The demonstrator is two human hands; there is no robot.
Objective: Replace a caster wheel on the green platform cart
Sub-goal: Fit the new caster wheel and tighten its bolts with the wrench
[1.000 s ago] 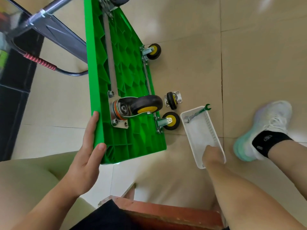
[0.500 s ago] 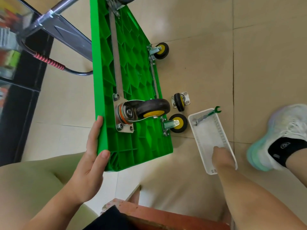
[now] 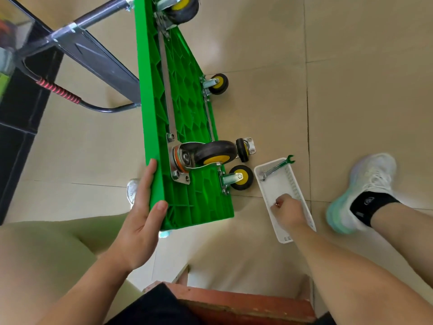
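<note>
Underfoot, beige floor tiles bear the green cart; tray alongside.

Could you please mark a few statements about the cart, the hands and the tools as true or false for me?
1. The green plastic platform cart is tipped on its side, casters showing. True.
2. The left hand holds the green-tipped metal wrench. False: it grips the cart's edge; the wrench rests on the far end of the white slotted plastic tray.
3. The right hand reaches into the tray. True.
4. The loose small black caster with a metal plate lies in the tray. False: it lies on the tiled floor beside the cart.
</note>
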